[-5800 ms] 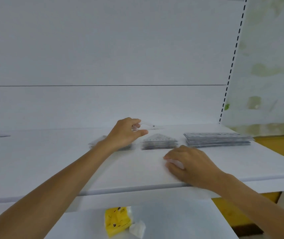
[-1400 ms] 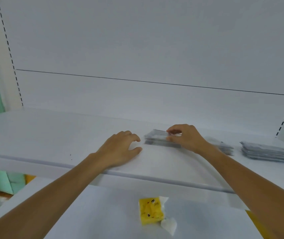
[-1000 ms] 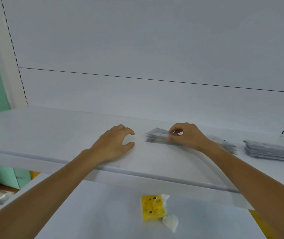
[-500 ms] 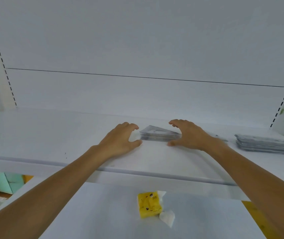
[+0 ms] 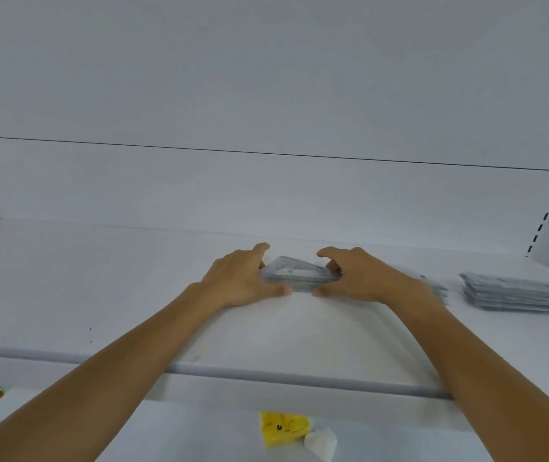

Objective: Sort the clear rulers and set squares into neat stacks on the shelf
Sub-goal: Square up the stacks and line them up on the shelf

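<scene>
Three stacks sat on the shelf: one set-square stack, one half-hidden stack, one long stack. Below lay one yellow packet and one white scrap.

On shelf: set-square stack clasped between left hand and right hand; ruler stack well right; packet on lower shelf, near.

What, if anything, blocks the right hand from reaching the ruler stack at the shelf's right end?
Probably nothing, so likely yes: the right hand holds the set square stack, and only a low stack lies between it and the ruler stack.
</scene>
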`<state>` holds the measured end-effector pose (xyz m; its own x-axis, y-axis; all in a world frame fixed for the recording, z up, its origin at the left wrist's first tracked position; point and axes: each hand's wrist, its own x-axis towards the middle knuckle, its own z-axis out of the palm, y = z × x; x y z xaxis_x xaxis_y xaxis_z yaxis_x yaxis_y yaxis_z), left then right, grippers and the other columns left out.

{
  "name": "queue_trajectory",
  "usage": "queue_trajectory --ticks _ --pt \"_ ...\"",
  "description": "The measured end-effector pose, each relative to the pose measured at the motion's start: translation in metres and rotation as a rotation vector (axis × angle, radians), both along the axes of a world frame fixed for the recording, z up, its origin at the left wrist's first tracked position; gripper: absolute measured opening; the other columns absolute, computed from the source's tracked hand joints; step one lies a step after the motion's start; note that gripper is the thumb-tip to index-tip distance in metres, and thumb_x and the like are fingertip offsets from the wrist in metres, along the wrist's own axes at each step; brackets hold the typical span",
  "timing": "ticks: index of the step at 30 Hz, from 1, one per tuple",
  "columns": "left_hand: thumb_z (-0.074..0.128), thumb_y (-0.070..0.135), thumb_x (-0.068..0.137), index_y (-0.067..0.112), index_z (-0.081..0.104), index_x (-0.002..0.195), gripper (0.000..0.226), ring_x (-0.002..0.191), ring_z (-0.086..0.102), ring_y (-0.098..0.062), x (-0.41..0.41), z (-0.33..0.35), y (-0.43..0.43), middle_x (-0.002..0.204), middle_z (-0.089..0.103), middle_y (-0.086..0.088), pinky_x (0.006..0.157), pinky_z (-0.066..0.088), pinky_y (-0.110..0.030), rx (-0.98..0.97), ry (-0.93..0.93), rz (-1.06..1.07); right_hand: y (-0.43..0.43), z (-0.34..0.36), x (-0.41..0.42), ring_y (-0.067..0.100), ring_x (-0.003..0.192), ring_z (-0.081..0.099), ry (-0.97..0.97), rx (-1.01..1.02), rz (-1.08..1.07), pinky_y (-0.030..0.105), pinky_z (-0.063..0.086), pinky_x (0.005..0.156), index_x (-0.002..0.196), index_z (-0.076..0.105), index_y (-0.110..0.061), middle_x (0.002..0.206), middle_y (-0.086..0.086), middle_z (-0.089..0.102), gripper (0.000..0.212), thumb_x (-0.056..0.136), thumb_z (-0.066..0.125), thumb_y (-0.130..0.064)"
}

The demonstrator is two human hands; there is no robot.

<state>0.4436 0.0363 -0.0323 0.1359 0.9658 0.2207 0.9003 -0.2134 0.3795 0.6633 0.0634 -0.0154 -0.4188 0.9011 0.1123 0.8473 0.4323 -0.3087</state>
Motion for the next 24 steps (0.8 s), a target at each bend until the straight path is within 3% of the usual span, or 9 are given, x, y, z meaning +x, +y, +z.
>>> queue_trajectory --ticks 4,13,17,24 --pt "0.06 0.067 0.071 0.031 0.021 0.142 0.088 0.106 0.053 -0.017 0.001 -0.007 0.008 0.118 0.058 0.01 0.081 0.04 -0.029 0.051 -0.019 -0.051 0.003 -0.01 -0.005 0.011 0.089 0.054 0.08 0.112 0.017 0.024 0.041 0.079 0.132 0.041 -0.029 0.094 -0.012 0.054 0.065 0.075 0.067 -0.043" --pt "0.054 0.054 0.083 0.037 0.026 0.139 0.065 0.109 0.05 -0.017 0.002 -0.018 0.015 0.12 0.057 0.002 0.087 0.04 -0.029 0.094 -0.068 -0.142 0.005 -0.019 -0.012 0.017 0.103 0.056 0.204 0.079 0.04 0.032 0.046 0.09 0.128 0.045 -0.027 0.115 -0.001 0.06 0.064 0.072 0.064 -0.051" --pt "0.052 0.06 0.08 0.041 0.023 0.137 0.066 0.108 0.048 -0.016 0.005 -0.021 0.017 0.117 0.054 0.003 0.082 0.036 -0.027 0.114 -0.048 -0.127 0.001 -0.017 -0.015 0.016 0.099 0.057 0.186 0.099 0.059 0.032 0.046 0.086 0.126 0.046 -0.028 0.108 -0.005 0.062 0.065 0.07 0.06 -0.058" --pt "0.053 0.06 0.081 0.034 0.034 0.135 0.064 0.112 0.049 -0.015 0.005 -0.016 0.015 0.123 0.055 0.008 0.087 0.041 -0.03 0.134 -0.053 -0.122 0.003 -0.016 -0.014 0.014 0.1 0.057 0.207 0.1 0.046 0.033 0.048 0.087 0.117 0.054 -0.03 0.109 -0.006 0.062 0.052 0.073 0.067 -0.054"
